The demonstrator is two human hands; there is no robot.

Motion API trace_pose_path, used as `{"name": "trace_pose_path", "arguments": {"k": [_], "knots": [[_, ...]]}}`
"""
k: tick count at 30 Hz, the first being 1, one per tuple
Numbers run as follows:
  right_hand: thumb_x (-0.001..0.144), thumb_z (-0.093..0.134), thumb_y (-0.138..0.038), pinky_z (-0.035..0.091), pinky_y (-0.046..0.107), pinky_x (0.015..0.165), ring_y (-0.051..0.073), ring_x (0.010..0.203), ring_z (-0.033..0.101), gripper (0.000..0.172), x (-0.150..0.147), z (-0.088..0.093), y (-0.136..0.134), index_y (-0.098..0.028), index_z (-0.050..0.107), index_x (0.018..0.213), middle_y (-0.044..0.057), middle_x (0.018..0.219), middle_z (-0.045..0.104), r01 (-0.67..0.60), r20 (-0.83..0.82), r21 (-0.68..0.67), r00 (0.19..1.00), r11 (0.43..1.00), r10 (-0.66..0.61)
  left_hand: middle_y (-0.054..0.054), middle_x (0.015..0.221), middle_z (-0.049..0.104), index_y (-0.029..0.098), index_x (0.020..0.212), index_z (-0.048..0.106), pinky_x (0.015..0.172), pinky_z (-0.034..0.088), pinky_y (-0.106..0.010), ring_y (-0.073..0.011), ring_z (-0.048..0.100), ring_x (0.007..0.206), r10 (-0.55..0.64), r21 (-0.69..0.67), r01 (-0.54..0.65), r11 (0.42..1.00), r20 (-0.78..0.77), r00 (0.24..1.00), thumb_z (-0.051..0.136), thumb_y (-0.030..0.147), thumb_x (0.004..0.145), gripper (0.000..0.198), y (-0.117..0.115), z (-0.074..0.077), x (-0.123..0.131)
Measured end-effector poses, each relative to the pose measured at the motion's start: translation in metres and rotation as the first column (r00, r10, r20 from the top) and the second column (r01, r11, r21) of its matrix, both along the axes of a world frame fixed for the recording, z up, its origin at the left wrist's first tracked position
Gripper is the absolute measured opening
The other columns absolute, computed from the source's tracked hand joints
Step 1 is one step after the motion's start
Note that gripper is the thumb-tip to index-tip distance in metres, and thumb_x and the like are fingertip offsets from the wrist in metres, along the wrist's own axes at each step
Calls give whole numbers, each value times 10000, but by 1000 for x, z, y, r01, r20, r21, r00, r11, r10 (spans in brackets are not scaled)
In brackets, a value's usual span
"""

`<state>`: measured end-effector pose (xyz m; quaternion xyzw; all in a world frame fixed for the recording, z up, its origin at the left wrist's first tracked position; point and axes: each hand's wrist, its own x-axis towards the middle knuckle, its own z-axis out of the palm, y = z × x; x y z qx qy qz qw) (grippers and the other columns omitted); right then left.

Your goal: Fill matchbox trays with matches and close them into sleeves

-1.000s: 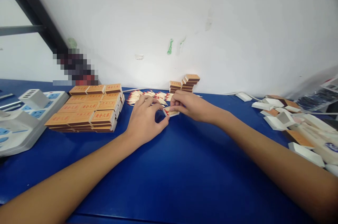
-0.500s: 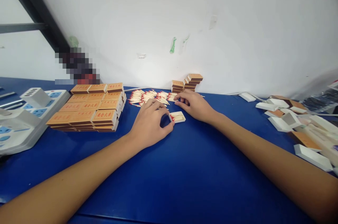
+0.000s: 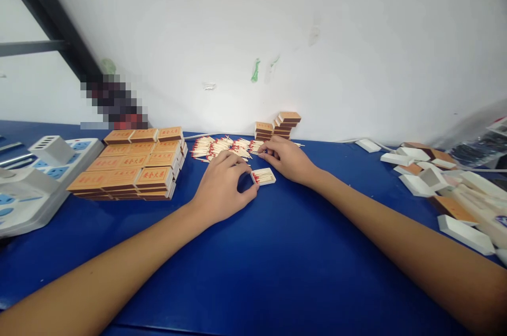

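Observation:
A small white matchbox tray (image 3: 264, 176) partly filled with red-tipped matches lies on the blue table (image 3: 257, 272). My left hand (image 3: 222, 185) curls round the tray's left end, thumb and fingers pinching it. My right hand (image 3: 285, 157) reaches just behind the tray into the loose pile of matches (image 3: 222, 147), fingers bent and pinching at matches there. A short stack of closed orange matchboxes (image 3: 279, 124) stands against the wall behind my right hand.
A large block of stacked orange matchboxes (image 3: 137, 164) sits at the left. Further left lie white power strips (image 3: 35, 177). Empty white trays and orange sleeves (image 3: 443, 183) are scattered at the right. The white wall bounds the table's far edge.
My right hand left the tray and moved back to the loose matches. The tray came down flat on the table, still held at its end by my left hand.

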<state>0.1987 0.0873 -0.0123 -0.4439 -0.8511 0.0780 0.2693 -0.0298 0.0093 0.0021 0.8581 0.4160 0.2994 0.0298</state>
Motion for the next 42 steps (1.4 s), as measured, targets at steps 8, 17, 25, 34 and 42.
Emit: {"name": "trace_pose_path", "arguments": {"k": [8, 17, 25, 34, 42], "knots": [[981, 605, -227, 419, 315, 702, 180, 756, 558, 106, 1, -1, 4, -194, 624, 883, 51, 911, 611, 32, 38, -15, 999, 999, -32, -77, 1069, 719, 211, 995, 747, 1052, 506, -496, -294, 608, 1132, -1, 10, 1, 1000, 1, 1000, 763, 301, 864, 160, 2, 0, -1], [1027, 543, -242, 456, 347, 786, 220, 865, 592, 88, 7, 8, 1, -197, 600, 976, 90, 1025, 619, -17, 173, -79, 984, 997, 30, -78, 1057, 733, 189, 986, 750, 1057, 499, -498, -295, 602, 1126, 36, 18, -36, 999, 1, 999, 765, 305, 866, 167, 4, -1, -2], [1021, 504, -211, 458, 348, 792, 222, 879, 600, 109, 9, 16, 0, -202, 589, 955, 98, 1033, 629, -26, 186, -106, 982, 994, 45, -74, 1051, 735, 205, 980, 749, 1044, 508, -513, -299, 604, 1119, 45, 13, -45, 999, 6, 999, 767, 303, 862, 154, 5, 0, -2], [981, 513, -213, 418, 315, 706, 196, 820, 582, 134, 8, 56, -22, -219, 639, 935, 60, 976, 677, -203, 193, -335, 941, 920, 278, -87, 1058, 737, 189, 997, 755, 1059, 501, -520, -313, 602, 1132, 60, 9, -60, 998, -1, 998, 757, 321, 870, 183, 5, 0, -2], [1002, 558, -280, 399, 316, 684, 187, 754, 562, 142, 5, 41, -14, -208, 632, 905, 39, 857, 651, -96, 83, -170, 990, 981, 112, -80, 1059, 733, 198, 987, 755, 1051, 508, -502, -295, 608, 1123, 8, 15, -8, 1000, 11, 1000, 764, 298, 862, 161, 2, 1, -1]]}}
